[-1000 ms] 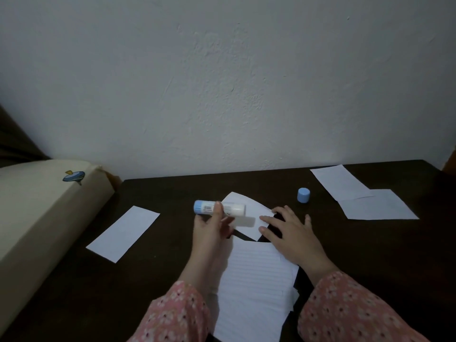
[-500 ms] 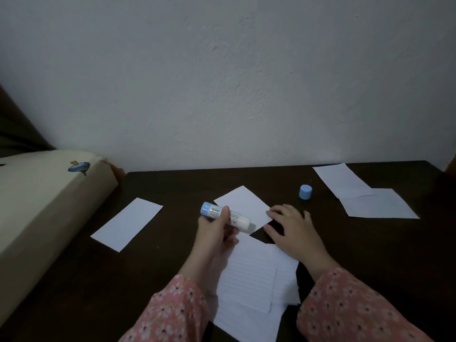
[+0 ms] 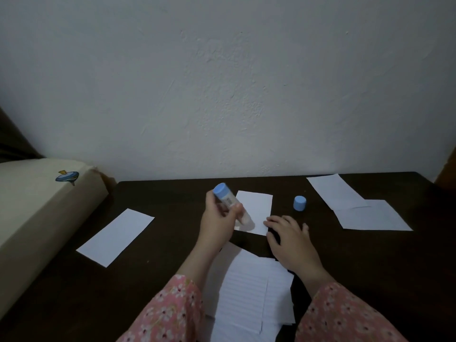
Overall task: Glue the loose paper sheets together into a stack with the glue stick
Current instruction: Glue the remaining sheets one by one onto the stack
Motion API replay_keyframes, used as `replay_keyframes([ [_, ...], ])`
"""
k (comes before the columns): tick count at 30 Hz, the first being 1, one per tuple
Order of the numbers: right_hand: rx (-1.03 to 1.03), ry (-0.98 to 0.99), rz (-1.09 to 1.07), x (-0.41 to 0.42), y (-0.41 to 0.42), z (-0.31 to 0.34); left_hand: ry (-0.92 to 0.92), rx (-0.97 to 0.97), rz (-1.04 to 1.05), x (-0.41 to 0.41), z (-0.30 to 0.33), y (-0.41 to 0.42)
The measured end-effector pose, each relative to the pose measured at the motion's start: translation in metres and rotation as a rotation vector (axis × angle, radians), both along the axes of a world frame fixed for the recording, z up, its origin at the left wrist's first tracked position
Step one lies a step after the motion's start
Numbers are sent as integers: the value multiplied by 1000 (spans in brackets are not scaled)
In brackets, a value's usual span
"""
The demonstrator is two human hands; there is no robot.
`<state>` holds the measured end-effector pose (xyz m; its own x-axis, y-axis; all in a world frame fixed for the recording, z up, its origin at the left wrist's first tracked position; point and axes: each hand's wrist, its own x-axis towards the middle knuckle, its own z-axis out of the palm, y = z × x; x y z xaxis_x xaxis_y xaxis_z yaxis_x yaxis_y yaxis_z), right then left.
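At frame centre the left hand (image 3: 217,225) grips the uncapped glue stick (image 3: 230,203), its tip on the small sheet (image 3: 256,208), which the right hand's (image 3: 291,240) relaxed fingers should pin flat during strokes.

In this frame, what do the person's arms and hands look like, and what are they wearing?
Both hands, left hand and right hand, are bare: no gloves, and no rings or watch that I can make out. Each forearm ends in a long pink sleeve with a small white floral print, left sleeve and right sleeve.

Dark table (image 3: 158,287) — beige box (image 3: 37,208) alongside
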<state>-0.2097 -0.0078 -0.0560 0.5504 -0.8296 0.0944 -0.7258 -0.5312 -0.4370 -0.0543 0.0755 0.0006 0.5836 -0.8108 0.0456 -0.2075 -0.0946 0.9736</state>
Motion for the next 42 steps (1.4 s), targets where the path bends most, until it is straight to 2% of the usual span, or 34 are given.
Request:
replay_keyframes([
  [4, -13, -27, 0, -1, -1, 0, -166, 81, -169, 1, -4, -14],
  [7, -8, -35, 5, -1, -1, 0, -280, 128, -214, -1, -12, -20],
  [20, 50, 7, 1, 1, -2, 1, -488, 141, -317, -11, -14, -26],
  [28, 50, 12, -7, 3, -4, -1, -477, 205, -290, 9, -13, -25],
  [42, 30, -18, 0, 1, -2, -3, -380, 205, -165, 34, -15, -17],
])
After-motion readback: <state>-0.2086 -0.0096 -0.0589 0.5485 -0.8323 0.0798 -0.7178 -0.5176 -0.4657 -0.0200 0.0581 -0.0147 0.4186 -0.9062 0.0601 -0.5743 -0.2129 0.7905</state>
